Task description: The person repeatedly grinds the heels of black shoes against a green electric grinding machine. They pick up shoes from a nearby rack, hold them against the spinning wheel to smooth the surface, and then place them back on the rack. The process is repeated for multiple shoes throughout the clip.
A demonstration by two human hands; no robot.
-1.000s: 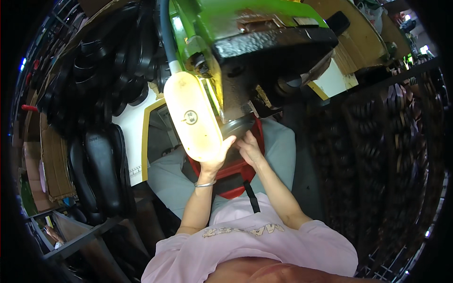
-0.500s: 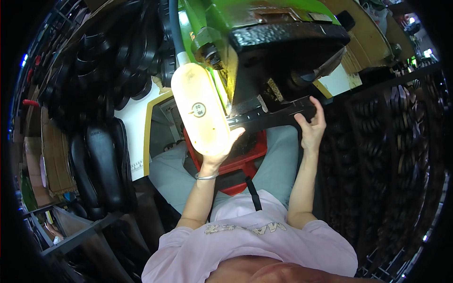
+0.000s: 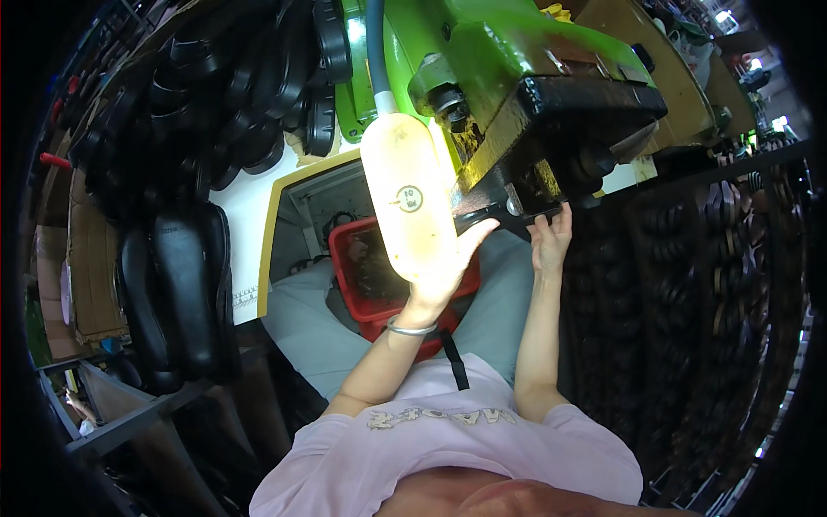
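Observation:
Under the black head of a green machine (image 3: 517, 43) is a dark piece that looks like a black shoe sole (image 3: 484, 215), mostly hidden by the machine. My left hand (image 3: 441, 277) grips its near left end; the thumb shows, while the glowing lamp (image 3: 403, 207) hides the other fingers. On the right side, my right hand (image 3: 550, 246) is closed, fingertips bent at the piece's right end, close below the machine head. A metal bangle (image 3: 412, 327) circles my left wrist.
Black soles (image 3: 181, 284) pile up at the left, beside a white table (image 3: 245, 233) with a yellow edge. Below the machine, between my knees, stands a red bin (image 3: 349, 258). Racks of dark soles (image 3: 680, 293) line the right side. A cardboard box (image 3: 637, 69) stands behind.
My right hand has shifted left and its spread fingers have drawn in. The black piece has swung further under the machine head. The view has shifted, exposing more of the red bin.

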